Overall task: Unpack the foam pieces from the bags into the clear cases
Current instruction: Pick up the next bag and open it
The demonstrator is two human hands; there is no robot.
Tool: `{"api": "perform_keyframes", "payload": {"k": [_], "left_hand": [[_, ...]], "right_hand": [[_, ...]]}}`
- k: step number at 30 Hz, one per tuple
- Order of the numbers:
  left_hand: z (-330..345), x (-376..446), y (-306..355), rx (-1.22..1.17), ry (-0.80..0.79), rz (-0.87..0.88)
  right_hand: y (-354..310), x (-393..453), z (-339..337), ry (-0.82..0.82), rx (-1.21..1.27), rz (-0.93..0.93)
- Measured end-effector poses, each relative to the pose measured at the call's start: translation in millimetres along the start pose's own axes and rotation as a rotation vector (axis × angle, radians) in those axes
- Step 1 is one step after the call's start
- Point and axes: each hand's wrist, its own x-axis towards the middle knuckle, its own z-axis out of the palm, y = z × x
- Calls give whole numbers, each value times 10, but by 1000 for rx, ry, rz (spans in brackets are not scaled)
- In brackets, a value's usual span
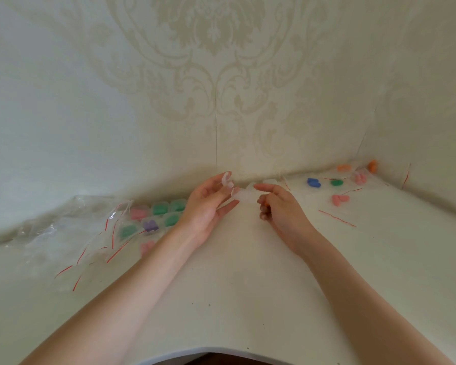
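From my seat I see the left hand (208, 204) with palm turned up, its fingers (225, 179) curled round something clear and small, which I take to be a clear case (241, 193) or part of one; the piece blurs into the pale wall, so I cannot tell exactly what is pinched. The right hand (277, 204) reaches toward the same clear thing with forefinger stretched and touching it, the other fingers loosely curled and holding nothing that I can make out.

I judge the case light, stiff and slick, likely to slip or pop from a loose pinch; I would hold it by its edges, one hand either side. Its long axis seems to run left to right between the two hands, though the blur leaves that uncertain.

Further out, on the left of the desk (234, 299), filled cases (166, 209) sit touching in a cluster, showing green, pink and purple foam. Beside them lie empty bags (71, 233) with red seal strips, crumpled and limp. On the right, near the corner, loose foam pieces lie apart from one another: a blue piece (313, 182), a green piece (336, 182), a pink piece (340, 199) and orange pieces (344, 168). These should be soft, squashy and nearly weightless, best taken gently round the middle. The blue piece lies with its length roughly left to right.
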Motion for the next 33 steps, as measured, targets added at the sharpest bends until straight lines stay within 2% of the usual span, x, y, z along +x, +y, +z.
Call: {"api": "perform_keyframes", "payload": {"k": [3, 6, 11, 15, 18, 25, 30, 33], "left_hand": [[4, 2, -9, 31, 15, 5], [5, -1, -7, 45, 35, -10], [29, -20, -10, 22, 58, -36], [37, -31, -7, -7, 10, -43], [60, -49, -17, -22, -21, -55], [77, -55, -53, 39, 37, -58], [63, -63, -79, 95, -11, -73], [68, -76, -73, 152, 9, -92]], "right_hand": [[-13, -30, -28, 66, -14, -141], [-29, -51, -48, 15, -46, -210], [-36, -80, -25, -32, -61, -163], [-12, -88, 25, -27, -24, -108], [15, -103, 64, 1, -96, -139], [-16, -149, 101, 18, -336, -234], [-40, -179, 92, 124, -332, -280], [-49, -189, 59, 124, -367, -290]]}}
